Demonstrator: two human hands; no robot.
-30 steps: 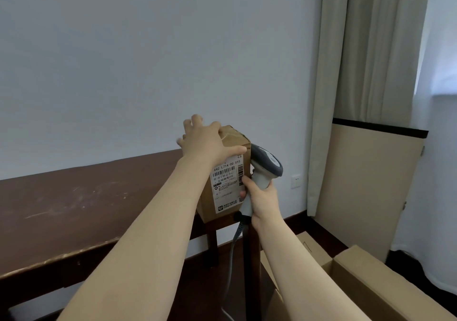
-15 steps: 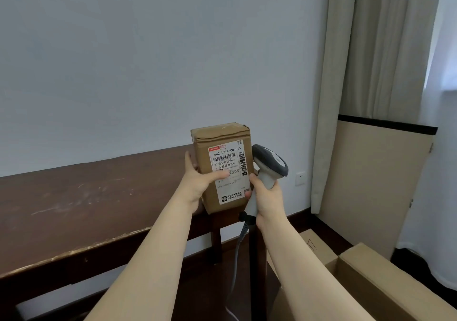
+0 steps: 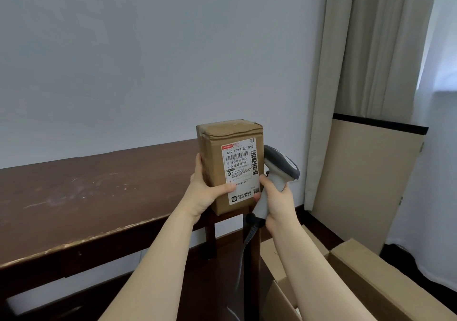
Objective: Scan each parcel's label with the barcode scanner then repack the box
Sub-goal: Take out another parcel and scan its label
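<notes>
— What's cut off?
— The table [image 3: 86,197] on the left, and the open box [image 3: 371,278] at the bottom right.
— Hands?
— The left hand [image 3: 202,192] grips the upright parcel [image 3: 215,162] at the table's right end, thumb on the label [image 3: 241,169]. A second ago it lay on top. The right hand [image 3: 277,199] wraps the scanner [image 3: 279,169] handle beside it.

A plain pale grey-white wall [image 3: 148,61] fills most of what I see ahead. Against it stands a long dark brown wooden table [image 3: 86,197], its top scuffed with pale scratches. To my right hang cream curtains [image 3: 358,48], folded in long pleats, above a beige panel [image 3: 366,177] capped by a black strip. Soft daylight glows through sheer white fabric [image 3: 442,147] at the far right. The floor [image 3: 230,254] is dark wood.
</notes>
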